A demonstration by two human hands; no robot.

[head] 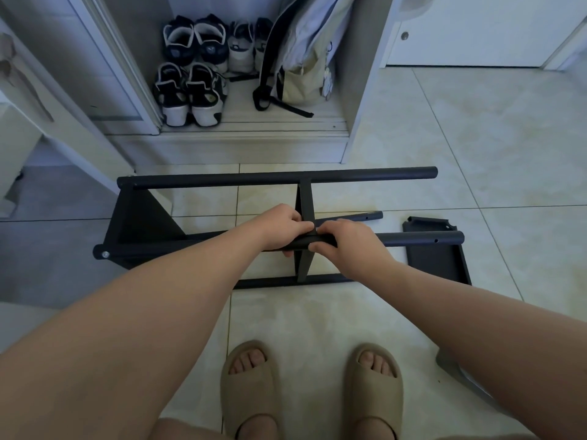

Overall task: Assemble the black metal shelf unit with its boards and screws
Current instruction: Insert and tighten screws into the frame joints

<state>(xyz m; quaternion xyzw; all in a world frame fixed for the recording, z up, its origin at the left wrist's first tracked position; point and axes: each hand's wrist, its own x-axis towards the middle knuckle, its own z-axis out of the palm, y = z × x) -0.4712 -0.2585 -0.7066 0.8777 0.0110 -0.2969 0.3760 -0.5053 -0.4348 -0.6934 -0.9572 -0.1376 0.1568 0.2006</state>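
Lying on its side on the pale tiled floor (444, 138), the half-built black metal shelf frame (276, 176) stretches across in front of the person's feet, with both hands meeting near its middle. Far left of the grip, a flat black end board (139, 217) is already fixed between the tubes, and a silver screw head (104, 255) shows at the near corner. The left hand (279, 227) wraps its fingers round the raised near black round metal tube (413, 239), right where the black middle board (304, 198) crosses it. Touching it on the other side of that joint, the right hand (351, 246) clamps the same tube, fingers over and thumb beneath; whether a screw sits between the fingertips I cannot tell. Right of the grip the tube runs free to an open end with a small screw hole (436, 240), and beneath that end a loose black tray-shaped board (435, 258) lies flat on the tiles. The frame looks stiff and fairly light, but the unbraced right ends will probably sway, and the smooth painted tube may twist in the palm. Holding close to the joint, as both hands do here, seems the steadiest place.
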